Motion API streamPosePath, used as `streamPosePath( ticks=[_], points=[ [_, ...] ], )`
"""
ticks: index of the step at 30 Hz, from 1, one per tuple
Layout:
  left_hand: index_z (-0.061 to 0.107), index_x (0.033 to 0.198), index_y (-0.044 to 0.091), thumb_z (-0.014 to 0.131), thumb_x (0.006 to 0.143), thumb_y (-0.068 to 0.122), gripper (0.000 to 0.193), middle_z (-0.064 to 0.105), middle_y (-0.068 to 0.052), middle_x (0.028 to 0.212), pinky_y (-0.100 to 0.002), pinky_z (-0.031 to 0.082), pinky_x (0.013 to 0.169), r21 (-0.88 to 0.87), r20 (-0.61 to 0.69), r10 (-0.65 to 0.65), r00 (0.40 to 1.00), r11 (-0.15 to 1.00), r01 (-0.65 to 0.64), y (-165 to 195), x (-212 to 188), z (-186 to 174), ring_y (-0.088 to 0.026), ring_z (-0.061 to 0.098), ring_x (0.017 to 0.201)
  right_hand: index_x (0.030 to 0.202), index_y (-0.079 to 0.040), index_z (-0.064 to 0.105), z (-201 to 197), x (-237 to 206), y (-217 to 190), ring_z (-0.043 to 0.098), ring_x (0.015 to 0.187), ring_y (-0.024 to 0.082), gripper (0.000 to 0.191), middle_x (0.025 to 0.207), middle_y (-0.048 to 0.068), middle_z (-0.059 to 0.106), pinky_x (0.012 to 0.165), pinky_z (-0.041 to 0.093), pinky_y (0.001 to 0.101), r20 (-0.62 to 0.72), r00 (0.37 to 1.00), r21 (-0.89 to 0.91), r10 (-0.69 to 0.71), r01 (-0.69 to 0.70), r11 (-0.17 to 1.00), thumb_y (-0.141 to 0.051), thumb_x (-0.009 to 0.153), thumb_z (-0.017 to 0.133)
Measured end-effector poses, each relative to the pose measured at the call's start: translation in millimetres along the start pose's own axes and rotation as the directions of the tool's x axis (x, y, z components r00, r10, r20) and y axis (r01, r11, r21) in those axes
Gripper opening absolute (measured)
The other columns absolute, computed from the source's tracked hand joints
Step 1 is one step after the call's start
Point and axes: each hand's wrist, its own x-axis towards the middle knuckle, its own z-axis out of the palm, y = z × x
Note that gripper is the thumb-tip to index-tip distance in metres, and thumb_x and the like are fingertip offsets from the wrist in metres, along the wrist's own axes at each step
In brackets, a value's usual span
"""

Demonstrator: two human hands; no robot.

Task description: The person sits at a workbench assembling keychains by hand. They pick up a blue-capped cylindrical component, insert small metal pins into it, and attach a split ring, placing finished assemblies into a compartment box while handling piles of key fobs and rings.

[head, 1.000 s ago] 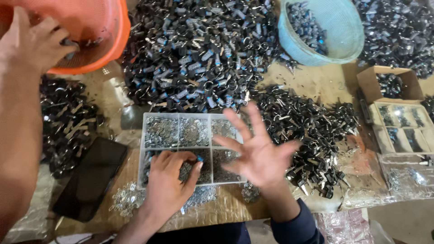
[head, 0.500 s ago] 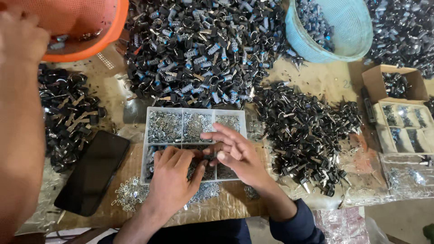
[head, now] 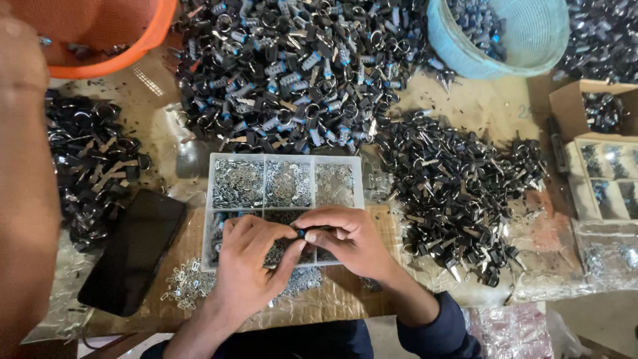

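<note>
While both hands (head: 302, 242) pinch a small part (head: 301, 233) (mostly hidden), the tray (head: 287, 158) lies beneath.

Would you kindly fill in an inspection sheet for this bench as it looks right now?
Surface: wooden table, crinkled plastic sheets along its edges.
Job's things: small blue-and-black part pinched between both hands, over the white compartment tray of small metal pieces.
Clutter: heaps of black parts, loose metal clips, dark phone.
Grippers: left hand and right hand meet fingertip to fingertip.
Cables: nothing seen.
Surroundings: orange basin, teal basket, cardboard boxes, another person's arm.
</note>
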Motion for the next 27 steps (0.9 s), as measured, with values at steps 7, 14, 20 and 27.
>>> streamPosePath(
  ticks=[7,14,20,27],
  points=[
    [0.070,0.093,0.009,0.084,0.081,0.017,0.020,0.072,-0.002,0.090,-0.039,0.040,0.078,0.022,0.008,-0.014,1.000,1.000,0.014,1,1,3,-0.021,0.061,0.084,0.125,-0.002,0.075,5,2,-6,0.072,0.094,0.016,0.026,0.118,0.016,0.077,0.074,0.057,0.0244,-0.051,0.997,0.073,0.052,-0.048,0.996,0.002,0.100,0.070],
    [0.071,0.095,0.009,0.081,0.084,0.016,0.017,0.073,-0.002,0.090,-0.042,0.041,0.080,0.057,0.013,-0.051,0.999,0.997,0.051,2,1,4,-0.024,0.063,0.086,0.169,-0.019,0.022,-21,2,-33,0.075,0.106,0.028,0.076,0.158,0.023,0.050,0.067,0.068,0.0294,-0.157,0.917,0.822,-0.366,0.327,0.466,-0.058,0.107,0.042],
    [0.072,0.092,0.009,0.081,0.082,0.018,0.017,0.072,-0.004,0.086,-0.043,0.042,0.079,0.097,0.054,-0.050,0.997,0.994,0.045,2,3,3,-0.025,0.063,0.082,0.167,-0.013,0.028,-20,9,-20,0.071,0.119,0.032,0.078,0.157,0.025,0.051,0.086,0.067,0.0415,-0.102,0.962,0.724,-0.252,0.246,0.644,-0.058,0.107,0.048],
    [0.072,0.093,0.009,0.080,0.082,0.017,0.017,0.073,-0.004,0.088,-0.043,0.041,0.079,0.038,0.008,-0.040,0.999,0.998,0.040,0,0,3,-0.025,0.063,0.082,0.142,-0.004,0.061,-2,4,-19,0.069,0.121,0.027,0.043,0.136,0.017,0.068,0.102,0.058,0.0332,-0.014,0.980,-0.310,-0.200,0.186,0.932,-0.001,0.099,0.068]
  ],
)
